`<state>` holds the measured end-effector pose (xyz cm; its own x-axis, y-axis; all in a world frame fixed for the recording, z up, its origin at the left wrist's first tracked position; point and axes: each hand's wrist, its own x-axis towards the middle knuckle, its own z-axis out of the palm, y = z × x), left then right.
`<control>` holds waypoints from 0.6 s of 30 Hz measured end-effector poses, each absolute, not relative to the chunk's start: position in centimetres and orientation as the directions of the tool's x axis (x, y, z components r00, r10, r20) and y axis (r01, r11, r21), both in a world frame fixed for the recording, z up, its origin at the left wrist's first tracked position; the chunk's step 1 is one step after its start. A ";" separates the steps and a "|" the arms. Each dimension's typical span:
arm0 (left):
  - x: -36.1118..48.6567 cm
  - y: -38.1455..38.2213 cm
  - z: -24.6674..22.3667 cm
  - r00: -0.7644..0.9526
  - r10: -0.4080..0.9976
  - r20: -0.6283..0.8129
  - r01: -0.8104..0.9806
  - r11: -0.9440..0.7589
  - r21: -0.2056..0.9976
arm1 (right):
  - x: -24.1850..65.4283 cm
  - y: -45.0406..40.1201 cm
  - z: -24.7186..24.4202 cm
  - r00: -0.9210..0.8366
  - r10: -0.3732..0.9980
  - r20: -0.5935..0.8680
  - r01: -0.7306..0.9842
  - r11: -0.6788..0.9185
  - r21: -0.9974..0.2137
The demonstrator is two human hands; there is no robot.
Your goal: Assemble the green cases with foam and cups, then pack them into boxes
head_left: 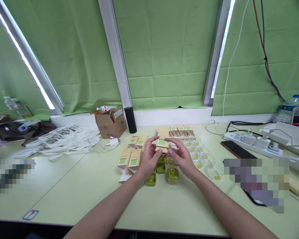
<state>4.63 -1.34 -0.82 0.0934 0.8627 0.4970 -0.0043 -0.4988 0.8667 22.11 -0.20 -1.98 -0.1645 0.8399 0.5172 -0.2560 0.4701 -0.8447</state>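
Between both hands I hold a small kraft cardboard box (161,142) with a green window and a lower flap turned out toward me. My left hand (150,153) grips its left side, thumb at the flap. On the other side, my right hand (180,154) has its fingers and thumb on the box. Below the hands stands a clear container with a green lid (173,174). Green square cups (150,179) lie to its left, partly covered by my left hand. More kraft boxes (135,159) stand left of the hands. Clear containers (214,172) with yellow pieces sit in rows at the right.
A row of kraft boxes (180,131) stands behind the hands. Farther left are a brown carton (111,123), a black cylinder (130,120) and a heap of white straps (64,141). To the right lie a phone (238,149), a power strip (254,143) and cables.
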 end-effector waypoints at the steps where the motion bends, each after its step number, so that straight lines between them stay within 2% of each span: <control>1: 4.6 -1.3 -0.8 0.091 0.863 0.497 -0.006 -0.498 0.867 | 22.1 -0.2 -2.0 -0.170 0.836 0.521 -0.262 0.471 -0.842; 18: 4.8 -1.5 -0.6 0.040 0.869 0.493 0.096 -0.494 0.864 | 22.0 -0.6 -1.7 -0.197 0.860 0.471 -0.270 0.414 -0.869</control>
